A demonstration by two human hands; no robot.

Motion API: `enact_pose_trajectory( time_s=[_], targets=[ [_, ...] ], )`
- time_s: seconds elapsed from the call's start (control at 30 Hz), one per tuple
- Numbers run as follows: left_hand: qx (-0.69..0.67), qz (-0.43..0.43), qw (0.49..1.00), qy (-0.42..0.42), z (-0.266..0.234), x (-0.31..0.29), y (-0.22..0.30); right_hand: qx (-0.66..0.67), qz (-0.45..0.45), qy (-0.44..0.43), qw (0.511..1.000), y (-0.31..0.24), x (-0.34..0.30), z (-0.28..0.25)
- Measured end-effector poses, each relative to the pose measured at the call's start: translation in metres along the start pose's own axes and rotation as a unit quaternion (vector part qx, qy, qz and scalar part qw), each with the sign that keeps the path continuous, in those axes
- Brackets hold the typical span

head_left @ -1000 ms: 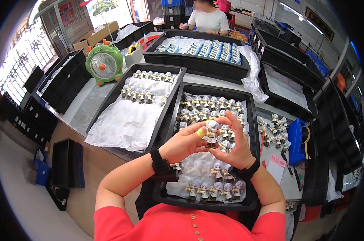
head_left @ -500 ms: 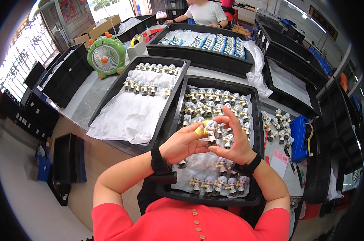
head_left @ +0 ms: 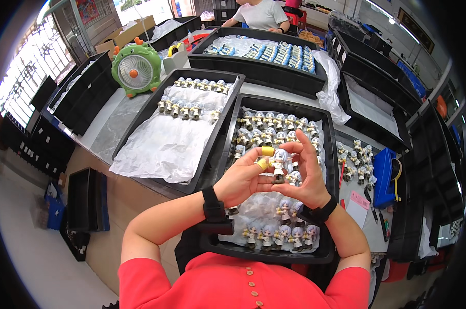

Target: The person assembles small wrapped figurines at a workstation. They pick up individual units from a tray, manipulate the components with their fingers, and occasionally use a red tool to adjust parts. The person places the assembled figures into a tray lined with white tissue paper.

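A grey smooth-topped desk is supporting a black rectangular plastic tray, where crinkled white sheeting is carrying rows of matching figurines. Above it, the left hand is pinching a small pale-haired, white-robed figurine between fingers wearing yellow covers; the right hand is curving around the far side, its firmness of contact being impossible to tell. Uneven pressure may be risking a slip, dropping the piece and scuffing paint.

Single head-worn fisheye, left of a pair, looks down and forward past the red shirt at the near left hand and right hand, counter stretching farther off.
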State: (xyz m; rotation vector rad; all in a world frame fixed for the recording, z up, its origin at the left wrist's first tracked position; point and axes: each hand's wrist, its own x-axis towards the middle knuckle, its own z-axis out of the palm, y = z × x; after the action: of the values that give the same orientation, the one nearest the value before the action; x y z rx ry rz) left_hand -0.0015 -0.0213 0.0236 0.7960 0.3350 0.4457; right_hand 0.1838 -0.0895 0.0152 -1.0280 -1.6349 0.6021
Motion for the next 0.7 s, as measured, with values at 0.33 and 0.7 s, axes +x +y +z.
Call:
enact_pose_trajectory(
  time_s=[0.33, 0.7],
  targets=[
    [0.039, 0.018, 0.999, 0.034, 0.008, 0.006, -0.007, -0.185, -0.067, 0.016, 0.980, -0.017, 0.002, -0.001],
    [0.007, -0.005, 0.999, -0.049, 0.003, 0.009, -0.012, -0.158, -0.042, -0.005, 0.987, -0.017, 0.000, 0.007]
  ],
)
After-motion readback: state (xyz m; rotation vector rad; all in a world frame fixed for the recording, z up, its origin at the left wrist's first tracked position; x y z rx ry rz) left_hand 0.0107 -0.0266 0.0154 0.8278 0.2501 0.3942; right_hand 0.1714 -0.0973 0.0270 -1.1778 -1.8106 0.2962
